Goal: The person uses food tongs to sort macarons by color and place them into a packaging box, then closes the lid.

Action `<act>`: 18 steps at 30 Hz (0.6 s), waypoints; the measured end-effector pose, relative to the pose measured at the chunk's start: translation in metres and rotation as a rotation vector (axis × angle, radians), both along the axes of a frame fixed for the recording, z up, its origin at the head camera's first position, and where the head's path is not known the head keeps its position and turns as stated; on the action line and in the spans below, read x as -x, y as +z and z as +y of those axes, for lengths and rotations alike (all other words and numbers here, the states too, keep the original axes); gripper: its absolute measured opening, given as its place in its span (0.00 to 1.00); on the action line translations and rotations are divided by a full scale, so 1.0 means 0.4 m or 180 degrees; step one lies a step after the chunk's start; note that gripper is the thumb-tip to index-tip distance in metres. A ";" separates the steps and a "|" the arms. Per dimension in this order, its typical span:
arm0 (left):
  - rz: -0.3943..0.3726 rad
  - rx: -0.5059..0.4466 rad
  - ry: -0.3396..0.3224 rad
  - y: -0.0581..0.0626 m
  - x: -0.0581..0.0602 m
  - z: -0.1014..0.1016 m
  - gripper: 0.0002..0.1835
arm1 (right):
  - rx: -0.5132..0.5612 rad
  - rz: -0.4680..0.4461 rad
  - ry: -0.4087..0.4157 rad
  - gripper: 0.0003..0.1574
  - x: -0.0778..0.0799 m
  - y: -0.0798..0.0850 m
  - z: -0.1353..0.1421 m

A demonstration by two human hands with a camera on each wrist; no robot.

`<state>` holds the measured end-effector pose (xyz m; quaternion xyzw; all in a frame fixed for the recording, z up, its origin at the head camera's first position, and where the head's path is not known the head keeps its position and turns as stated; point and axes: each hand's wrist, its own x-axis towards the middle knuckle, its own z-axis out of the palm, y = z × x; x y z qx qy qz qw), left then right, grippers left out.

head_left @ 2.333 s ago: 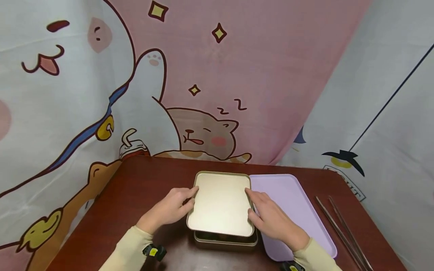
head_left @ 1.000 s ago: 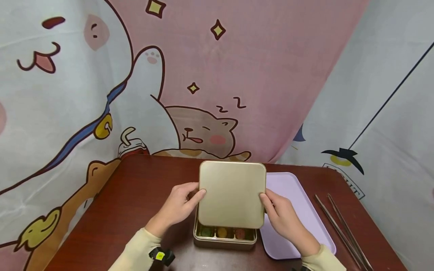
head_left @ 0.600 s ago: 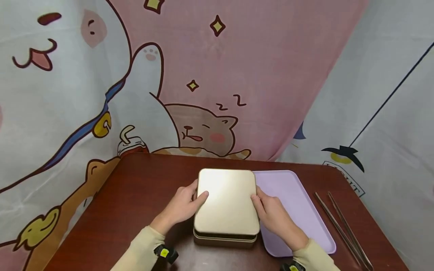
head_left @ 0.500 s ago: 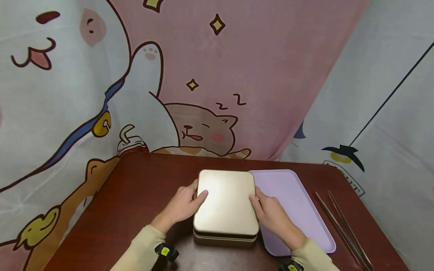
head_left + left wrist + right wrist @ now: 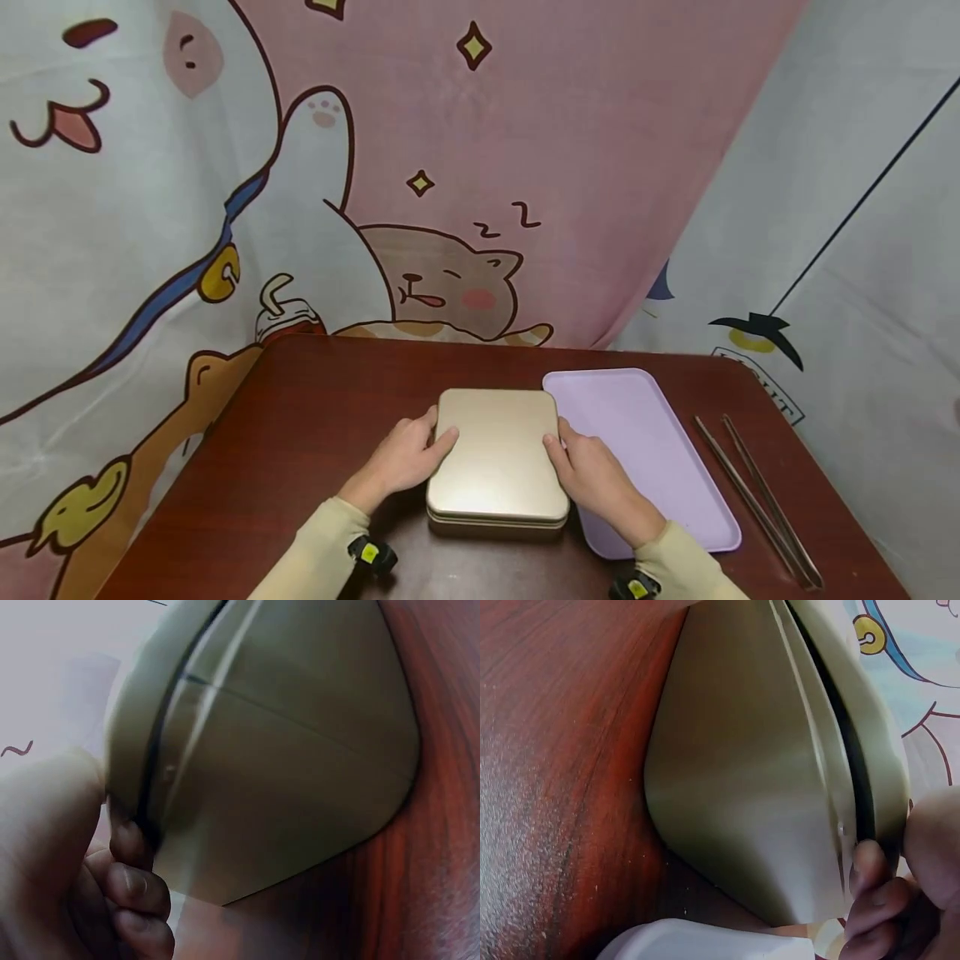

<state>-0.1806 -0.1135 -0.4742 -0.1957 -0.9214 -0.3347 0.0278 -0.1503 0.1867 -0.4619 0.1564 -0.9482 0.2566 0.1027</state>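
A gold rectangular tin box (image 5: 495, 531) stands on the dark red-brown table, its plain lid (image 5: 497, 458) lying over the top. At the left side, my left hand (image 5: 405, 457) grips the lid with the thumb on top and fingers curled at the edge. My right hand (image 5: 596, 477) holds the opposite side the same way. Both wrist views show a dark gap between the lid's rim and the box wall (image 5: 735, 750). Under the rim, the left fingers (image 5: 139, 889) sit bent at the seam. The inside of the box is hidden.
A lilac tray (image 5: 645, 450) lies right of the tin, close beside it. Farther right, long metal tongs (image 5: 761, 496) rest near the table's right edge. A curtain with cartoon animals (image 5: 450, 275) hangs behind the table (image 5: 315, 417).
The lid was turned over from its pale inside to its gold outside, then lowered onto the tin by both hands. It now covers the round items seen in compartments earlier.
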 end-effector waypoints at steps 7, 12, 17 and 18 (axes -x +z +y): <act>0.0027 0.0111 0.0059 -0.007 0.001 0.004 0.37 | -0.0064 -0.0138 -0.0027 0.26 -0.005 -0.008 0.002; 0.0037 0.0230 0.0109 -0.004 -0.003 0.007 0.39 | -0.0096 -0.0167 -0.0043 0.25 -0.007 -0.016 0.002; 0.0001 0.0411 0.0227 -0.002 -0.012 0.007 0.40 | -0.0146 -0.0163 -0.0063 0.24 -0.010 -0.019 0.000; -0.0019 0.0438 0.0240 -0.003 -0.014 0.007 0.40 | -0.0157 -0.0163 -0.0069 0.24 -0.011 -0.018 -0.001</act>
